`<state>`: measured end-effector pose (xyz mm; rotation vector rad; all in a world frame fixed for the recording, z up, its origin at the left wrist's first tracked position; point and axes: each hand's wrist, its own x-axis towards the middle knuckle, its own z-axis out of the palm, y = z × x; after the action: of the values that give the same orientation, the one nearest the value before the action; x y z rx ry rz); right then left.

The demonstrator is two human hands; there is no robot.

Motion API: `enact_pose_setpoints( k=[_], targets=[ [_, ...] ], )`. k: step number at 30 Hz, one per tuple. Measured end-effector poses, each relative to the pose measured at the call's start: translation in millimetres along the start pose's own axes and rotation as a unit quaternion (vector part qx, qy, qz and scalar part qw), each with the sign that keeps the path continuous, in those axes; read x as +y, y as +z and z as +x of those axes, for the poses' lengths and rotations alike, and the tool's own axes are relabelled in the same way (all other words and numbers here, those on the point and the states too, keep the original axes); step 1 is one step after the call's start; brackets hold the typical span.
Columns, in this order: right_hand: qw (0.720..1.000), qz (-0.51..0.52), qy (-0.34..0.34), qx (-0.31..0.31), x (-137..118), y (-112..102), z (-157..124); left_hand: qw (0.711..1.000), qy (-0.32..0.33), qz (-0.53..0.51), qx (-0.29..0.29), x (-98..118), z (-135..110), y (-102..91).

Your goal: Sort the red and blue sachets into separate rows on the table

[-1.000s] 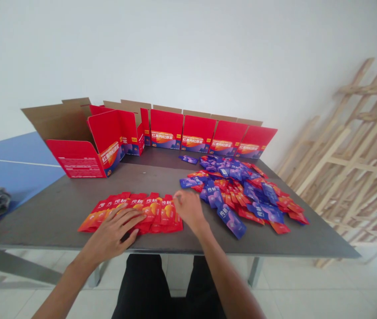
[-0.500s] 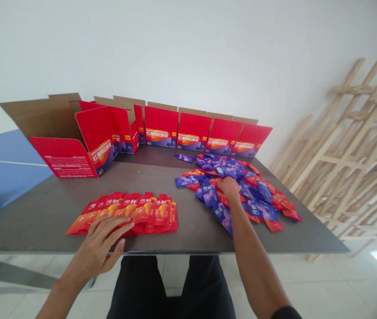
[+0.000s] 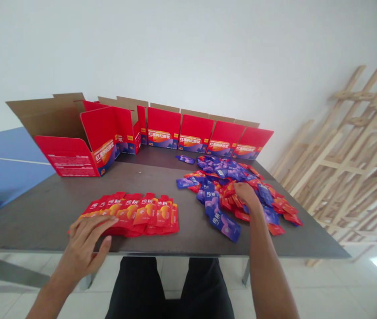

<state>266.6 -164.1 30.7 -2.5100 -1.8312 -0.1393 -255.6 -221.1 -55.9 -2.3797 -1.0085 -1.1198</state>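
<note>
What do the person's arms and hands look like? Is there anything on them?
Both arms are bare where they show, with no sleeves in view. The left hand wears no glove, and I see no ring or watch. The right hand has no glove either; its fingertips are partly hidden.

It looks like a simple packing room or workshop: open printed boxes (image 3: 163,122) line a grey table (image 3: 155,177) heaped with pouches (image 3: 211,200), a white wall (image 3: 188,53) rises behind, wooden frames (image 3: 355,95) stand at the right, and tiles (image 3: 308,283) cover the floor.
</note>
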Motion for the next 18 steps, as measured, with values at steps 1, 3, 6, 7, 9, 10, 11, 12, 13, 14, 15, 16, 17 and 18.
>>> enact_pose_setpoints(
  k=[1, 3, 6, 7, 9, 10, 11, 12, 13, 14, 15, 16, 17, 18],
  targets=[
    [1.0, 0.006, 0.003, 0.006, -1.0, -3.5, -9.8, 1.0, -0.021, 0.006, 0.0, -4.8, -0.8, -1.2],
    [0.998, 0.054, 0.016, 0.028, -14.1, -11.1, -30.2, 0.998, -0.059, 0.013, -0.005, -14.7, -1.2, -2.6],
    [0.973, 0.225, -0.014, 0.056, -65.8, -21.6, -58.3, 0.996, -0.089, 0.0, -0.017, -27.1, 1.2, -1.2],
    [0.955, 0.287, -0.042, 0.054, -90.1, -23.5, -66.0, 0.995, -0.092, -0.01, -0.025, -29.9, 2.4, 0.1],
    [0.923, 0.37, -0.107, 0.014, -143.5, -23.2, -78.3, 0.995, -0.09, -0.029, -0.043, -33.0, 4.4, 3.2],
    [0.909, 0.396, -0.132, 0.001, -170.2, -21.0, -83.2, 0.994, -0.086, -0.035, -0.053, -33.4, 5.1, 4.6],
    [0.901, 0.407, -0.151, -0.01, -195.5, -17.6, -87.4, 0.994, -0.083, -0.04, -0.061, -33.1, 5.5, 5.7],
    [0.9, 0.407, -0.158, -0.019, -218.6, -13.5, -91.2, 0.994, -0.081, -0.044, -0.067, -32.3, 5.7, 6.5],
    [0.901, 0.4, -0.166, -0.027, -238.9, -9.0, -94.6, 0.993, -0.08, -0.046, -0.071, -31.2, 5.6, 6.8],
    [0.905, 0.388, -0.172, -0.036, -256.3, -4.7, -97.7, 0.993, -0.08, -0.05, -0.075, -30.0, 5.4, 6.9],
    [0.909, 0.376, -0.177, -0.043, -270.7, -0.7, -100.6, 0.992, -0.081, -0.053, -0.077, -28.9, 5.0, 6.8],
    [0.912, 0.364, -0.182, -0.049, -282.4, 2.5, -103.1, 0.992, -0.081, -0.054, -0.078, -27.8, 4.5, 6.5],
    [0.915, 0.353, -0.187, -0.055, -291.8, 4.9, -105.4, 0.992, -0.083, -0.055, -0.077, -27.1, 4.0, 6.2],
    [0.917, 0.344, -0.192, -0.059, -299.3, 6.5, -107.4, 0.992, -0.086, -0.055, -0.077, -26.6, 3.5, 6.0]
  ],
)
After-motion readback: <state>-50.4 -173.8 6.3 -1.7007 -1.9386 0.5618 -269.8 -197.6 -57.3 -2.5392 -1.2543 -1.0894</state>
